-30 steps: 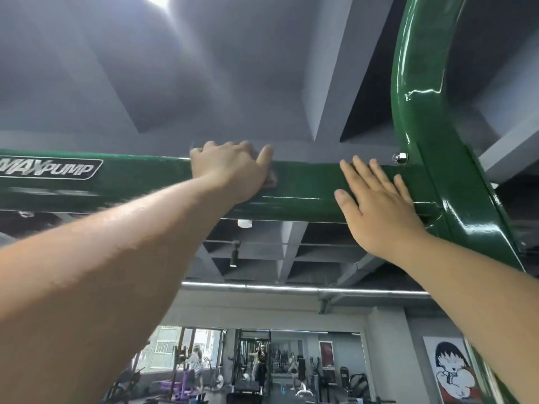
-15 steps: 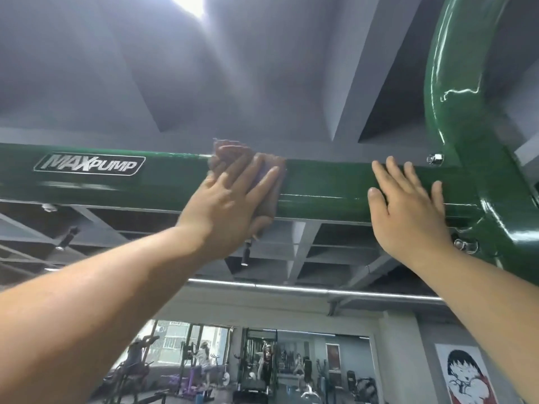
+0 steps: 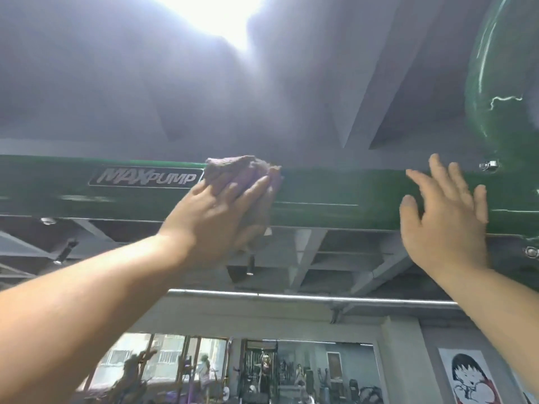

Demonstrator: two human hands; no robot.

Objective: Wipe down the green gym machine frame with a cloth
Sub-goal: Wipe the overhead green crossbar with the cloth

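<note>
Green horizontal frame beam seen overhead, spanning view; curved green upright joined at right end. Purplish-grey cloth pressed flat against beam face by left hand, fingers extended over cloth, just right of MAXPUMP label. Cloth bunched above fingertips, reaching beam's top edge. Right hand held open, fingers spread, against or just before beam near upright; contact cannot be confirmed. Bolt noted at joint. Cartoon poster on wall, lower right.
</note>
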